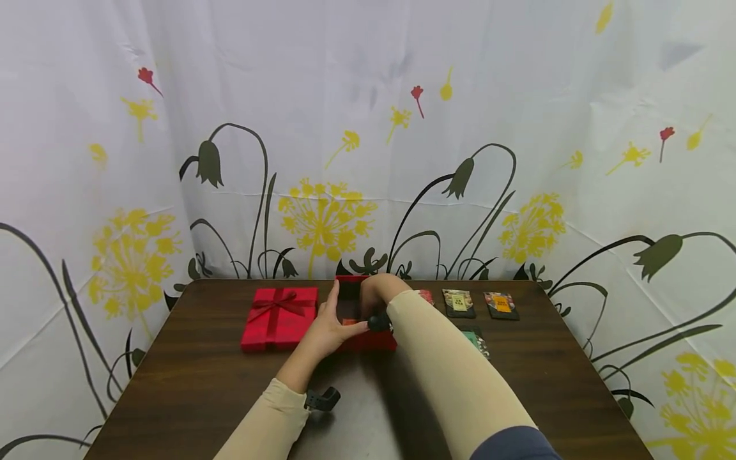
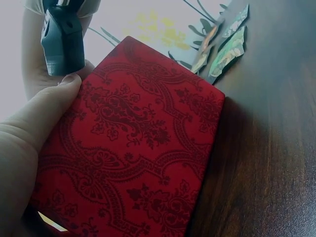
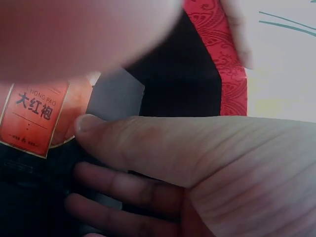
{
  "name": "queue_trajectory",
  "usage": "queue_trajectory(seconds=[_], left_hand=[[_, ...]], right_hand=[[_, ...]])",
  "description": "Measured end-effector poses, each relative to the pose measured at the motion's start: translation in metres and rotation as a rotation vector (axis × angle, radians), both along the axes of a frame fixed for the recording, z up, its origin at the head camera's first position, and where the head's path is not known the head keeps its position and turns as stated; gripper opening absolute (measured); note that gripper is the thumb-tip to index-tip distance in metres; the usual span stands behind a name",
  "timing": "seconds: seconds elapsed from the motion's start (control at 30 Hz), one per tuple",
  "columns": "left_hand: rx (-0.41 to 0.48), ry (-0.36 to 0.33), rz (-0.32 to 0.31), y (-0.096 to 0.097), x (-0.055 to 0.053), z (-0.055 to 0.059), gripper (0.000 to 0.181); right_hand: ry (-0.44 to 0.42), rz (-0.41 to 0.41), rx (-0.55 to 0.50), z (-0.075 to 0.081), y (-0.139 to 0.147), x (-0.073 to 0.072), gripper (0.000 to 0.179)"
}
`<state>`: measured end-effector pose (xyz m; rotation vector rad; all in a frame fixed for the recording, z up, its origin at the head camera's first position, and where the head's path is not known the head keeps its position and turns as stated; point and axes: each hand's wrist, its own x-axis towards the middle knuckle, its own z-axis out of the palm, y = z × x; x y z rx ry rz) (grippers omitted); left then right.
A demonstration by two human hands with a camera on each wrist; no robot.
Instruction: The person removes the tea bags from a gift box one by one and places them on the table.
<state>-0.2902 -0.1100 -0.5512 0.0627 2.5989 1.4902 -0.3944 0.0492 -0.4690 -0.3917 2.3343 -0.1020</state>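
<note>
An open red patterned box (image 2: 131, 133) with a dark inside stands at the table's middle. My left hand (image 1: 328, 329) holds it, fingers along its left side and thumb by the near rim. My right hand (image 1: 379, 294) reaches down into the box. In the right wrist view its thumb touches the orange label of a dark tea packet (image 3: 34, 118), and the other fingers lie extended over the packet's dark part. A blurred finger close to the camera hides part of the label. In the head view a small orange piece of the packet shows inside the box.
A red lid with a ribbon bow (image 1: 280, 319) lies left of the box. To the right lie packets: a yellow-labelled one (image 1: 459, 303), an orange-labelled one (image 1: 501, 306), a green one (image 1: 474, 340) and a partly hidden red one (image 1: 426, 296). A printed curtain (image 1: 356, 128) hangs behind the table.
</note>
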Motion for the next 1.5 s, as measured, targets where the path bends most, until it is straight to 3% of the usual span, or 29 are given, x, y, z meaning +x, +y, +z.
queue_trajectory(seconds=[0.5, 0.63, 0.83, 1.03, 1.2, 1.37, 1.5], left_hand=[[-0.006, 0.012, 0.013, 0.002, 0.003, 0.005, 0.134], [0.0, 0.018, 0.014, 0.002, 0.003, 0.005, 0.134], [0.014, 0.027, 0.01, 0.002, 0.004, 0.007, 0.134], [0.013, 0.031, 0.007, -0.001, 0.004, 0.008, 0.135], [0.012, 0.039, 0.003, -0.002, 0.005, 0.007, 0.133], [-0.005, 0.039, 0.001, 0.0, 0.005, 0.005, 0.133], [-0.008, 0.024, -0.004, 0.001, 0.005, 0.006, 0.134]], right_hand=[[0.035, 0.058, -0.016, 0.0, 0.002, -0.001, 0.018], [0.028, 0.044, -0.11, -0.002, 0.005, -0.003, 0.013], [0.015, 0.002, -0.337, 0.002, 0.017, 0.004, 0.006], [-0.039, -0.103, -0.487, 0.007, 0.025, 0.005, 0.014], [0.008, -0.038, -0.511, 0.001, 0.028, 0.002, 0.015], [0.028, 0.012, -0.571, -0.005, 0.034, 0.0, 0.047], [0.025, -0.008, -0.646, -0.009, 0.041, -0.001, 0.039]])
